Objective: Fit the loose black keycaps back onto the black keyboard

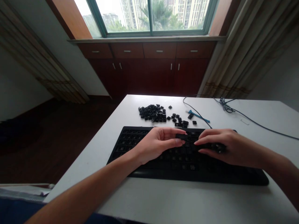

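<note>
Forearms [81, 186] reach to left hand [157, 146] and right hand [231, 146], fingers [179, 132] curled against the black keyboard [187, 174].

White table [187, 202]; keyboard [187, 166]; loose keycaps [151, 113]; cable [257, 123]

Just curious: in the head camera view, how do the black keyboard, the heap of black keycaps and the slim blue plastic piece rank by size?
Largest to smallest: the black rectangular keyboard, the heap of black keycaps, then the slim blue plastic piece, nearly as long, far thinner.
</note>
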The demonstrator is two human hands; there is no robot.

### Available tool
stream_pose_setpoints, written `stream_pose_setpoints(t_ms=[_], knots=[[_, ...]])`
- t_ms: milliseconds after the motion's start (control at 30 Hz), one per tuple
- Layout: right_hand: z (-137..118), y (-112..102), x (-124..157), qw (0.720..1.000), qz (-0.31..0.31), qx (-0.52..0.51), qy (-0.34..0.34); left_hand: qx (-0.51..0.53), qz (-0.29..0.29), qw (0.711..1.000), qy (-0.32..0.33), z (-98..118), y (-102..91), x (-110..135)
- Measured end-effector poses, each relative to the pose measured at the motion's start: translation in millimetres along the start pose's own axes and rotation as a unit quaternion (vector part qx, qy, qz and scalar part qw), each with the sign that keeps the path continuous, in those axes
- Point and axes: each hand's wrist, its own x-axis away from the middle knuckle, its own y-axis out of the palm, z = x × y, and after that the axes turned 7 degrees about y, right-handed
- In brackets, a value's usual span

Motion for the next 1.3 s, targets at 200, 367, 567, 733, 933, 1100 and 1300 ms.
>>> stream_pose_setpoints(t_ms=[200,367,567,733,933,1100,1300], knots=[[20,-11,3,0.987,0.159,0.017,-0.016,0.046,0.025,0.998,0.023,-1,-0.2,-2],[22,3,14,0.982,0.178,0.055,-0.025,0.023,0.044,0.998,0.032,-2,-1.6,-3],[15,17,14,0.989,0.129,0.055,-0.046,-0.049,0.038,0.998,0.029,3,2.7,-3],[13,17,14,0.992,0.1,0.05,-0.058,-0.075,0.035,0.996,0.024,2,2.7,-2],[11,15,15,0.992,0.106,0.05,-0.051,-0.087,0.028,0.996,0.016,2,2.3,-2],[5,12,15,0.995,0.081,0.008,-0.064,-0.115,0.018,0.993,0.015,1,1.8,0],[6,12,15,0.995,0.083,0.031,-0.038,-0.135,0.015,0.991,0.015,1,3.4,-1]])
